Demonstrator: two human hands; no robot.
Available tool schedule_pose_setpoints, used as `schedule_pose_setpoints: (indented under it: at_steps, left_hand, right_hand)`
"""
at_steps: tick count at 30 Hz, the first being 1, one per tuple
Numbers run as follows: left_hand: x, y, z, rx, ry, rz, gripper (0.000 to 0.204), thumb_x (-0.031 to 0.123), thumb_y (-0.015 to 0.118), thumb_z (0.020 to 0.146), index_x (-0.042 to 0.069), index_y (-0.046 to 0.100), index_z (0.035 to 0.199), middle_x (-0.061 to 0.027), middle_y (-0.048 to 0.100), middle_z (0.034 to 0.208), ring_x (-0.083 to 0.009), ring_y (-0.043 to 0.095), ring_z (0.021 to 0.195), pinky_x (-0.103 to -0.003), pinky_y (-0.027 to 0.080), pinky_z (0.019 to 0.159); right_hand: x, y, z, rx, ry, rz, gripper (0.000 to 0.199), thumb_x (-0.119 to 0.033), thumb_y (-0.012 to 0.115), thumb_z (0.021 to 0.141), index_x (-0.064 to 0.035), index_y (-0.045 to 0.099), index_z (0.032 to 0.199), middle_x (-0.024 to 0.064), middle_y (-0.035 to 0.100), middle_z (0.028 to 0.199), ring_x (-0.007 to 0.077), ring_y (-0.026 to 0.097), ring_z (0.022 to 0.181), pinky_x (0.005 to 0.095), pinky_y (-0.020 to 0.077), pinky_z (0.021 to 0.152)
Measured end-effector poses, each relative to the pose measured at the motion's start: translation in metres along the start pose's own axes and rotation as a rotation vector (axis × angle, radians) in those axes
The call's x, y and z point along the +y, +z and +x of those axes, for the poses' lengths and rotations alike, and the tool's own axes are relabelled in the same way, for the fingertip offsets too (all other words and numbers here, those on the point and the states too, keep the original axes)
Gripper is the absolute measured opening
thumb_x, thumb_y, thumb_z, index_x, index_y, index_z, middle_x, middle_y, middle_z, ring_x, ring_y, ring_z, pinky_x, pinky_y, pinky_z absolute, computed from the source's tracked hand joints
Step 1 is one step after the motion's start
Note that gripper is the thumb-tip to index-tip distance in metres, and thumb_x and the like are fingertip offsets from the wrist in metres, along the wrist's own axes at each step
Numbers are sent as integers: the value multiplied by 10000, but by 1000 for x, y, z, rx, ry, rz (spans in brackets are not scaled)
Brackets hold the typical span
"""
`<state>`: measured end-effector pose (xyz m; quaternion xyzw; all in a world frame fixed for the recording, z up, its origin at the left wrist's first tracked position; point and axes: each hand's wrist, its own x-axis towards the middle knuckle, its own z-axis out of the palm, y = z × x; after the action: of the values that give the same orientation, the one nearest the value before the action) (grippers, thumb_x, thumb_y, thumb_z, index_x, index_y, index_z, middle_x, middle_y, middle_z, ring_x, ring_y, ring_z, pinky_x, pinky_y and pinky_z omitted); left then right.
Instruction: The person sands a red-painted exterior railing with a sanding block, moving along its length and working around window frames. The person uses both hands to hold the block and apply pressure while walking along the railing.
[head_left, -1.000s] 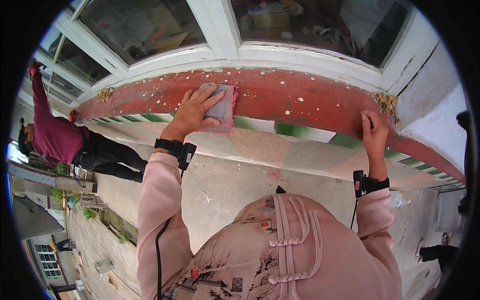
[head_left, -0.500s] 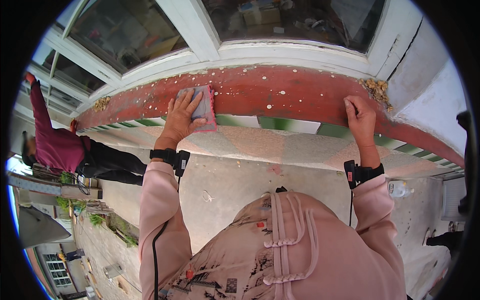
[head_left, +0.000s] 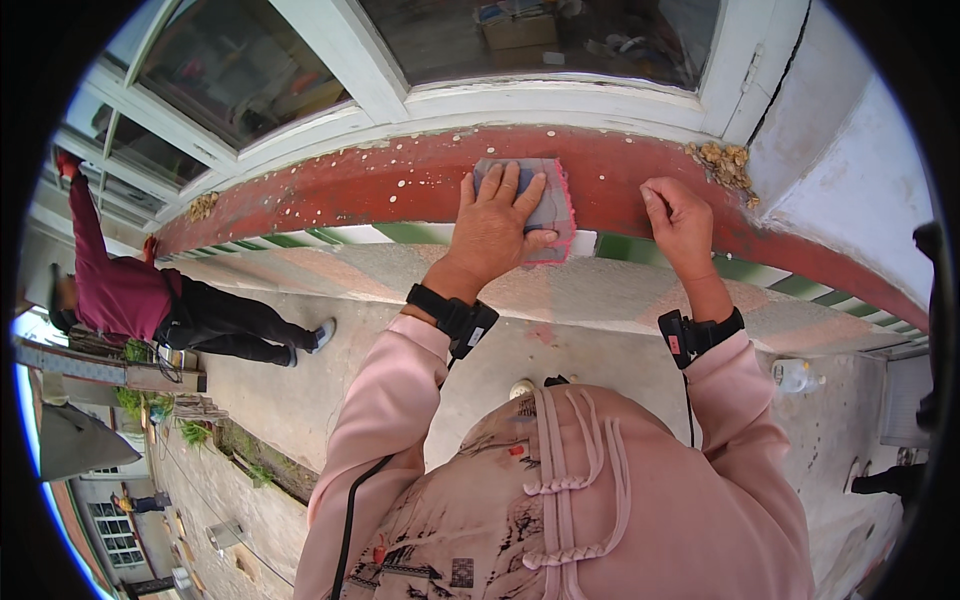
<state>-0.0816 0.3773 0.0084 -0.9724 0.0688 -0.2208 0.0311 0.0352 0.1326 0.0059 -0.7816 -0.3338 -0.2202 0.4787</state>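
My left hand (head_left: pixel 495 228) lies flat with fingers spread on a grey cloth (head_left: pixel 553 205) edged in pink. It presses the cloth onto the red-painted window ledge (head_left: pixel 410 180), and the cloth's lower part hangs over the front edge. White paint-like spots dot the ledge to the left of the cloth. My right hand (head_left: pixel 685 218) is curled into a loose fist over the ledge's front part, right of the cloth. Its palm is hidden, so whether anything is inside cannot be seen. Black bands circle both wrists.
White window frames (head_left: pixel 450 104) rise behind the ledge. Crumbly yellowish lumps (head_left: pixel 728 170) sit at its right corner. Green and white tiles (head_left: pixel 625 248) line the front edge. Further left, a person in a maroon top (head_left: pixel 122 298) reaches toward the windows. A clear plastic bottle (head_left: pixel 795 377) lies on the floor.
My left hand has slid right along the ledge with the cloth beneath it, closer to my right hand. My right hand, still curled, appears slightly further left in the picture.
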Motion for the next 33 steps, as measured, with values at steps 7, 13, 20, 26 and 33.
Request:
schedule_pose_setpoints:
  at_steps: [7,13,20,26,33]
  left_hand:
    - [43,0,31,-41,16,-46,666,541,555,870,141,480,1397,-189,469,1387,-356,406,1283,-602,259,1049]
    - [-36,-12,12,97,-55,-147,439,386,531,934,145,578,1298,-115,554,1327,-283,474,1252,-513,295,1055]
    - [-172,-12,-46,233,-483,-188,200,208,633,841,90,714,979,-125,694,985,-337,636,938,-411,495,867]
    - [-213,2,-54,248,-623,-207,199,192,627,839,78,716,976,-138,691,1000,-327,628,975,-407,493,873]
    - [-206,19,-48,261,-466,38,128,206,639,845,138,681,947,-73,630,990,-319,565,972,-434,481,831]
  right_hand:
    - [0,-5,0,7,-34,1,60,-117,652,862,-68,646,897,100,658,814,265,650,699,314,510,630]
    - [4,-7,-1,-23,-25,23,73,-108,662,857,-53,636,896,100,658,824,256,638,692,299,501,624]
    - [-30,-6,11,-40,-182,-79,107,-99,674,837,-58,643,930,83,618,798,249,608,686,302,487,620]
    - [-79,49,18,-245,-439,-431,372,-296,720,797,-74,628,1081,100,595,1117,303,527,1108,469,400,940]
    - [-98,100,2,-510,-214,-691,739,-517,649,810,-49,472,1353,178,419,1411,353,339,1342,548,260,1065]
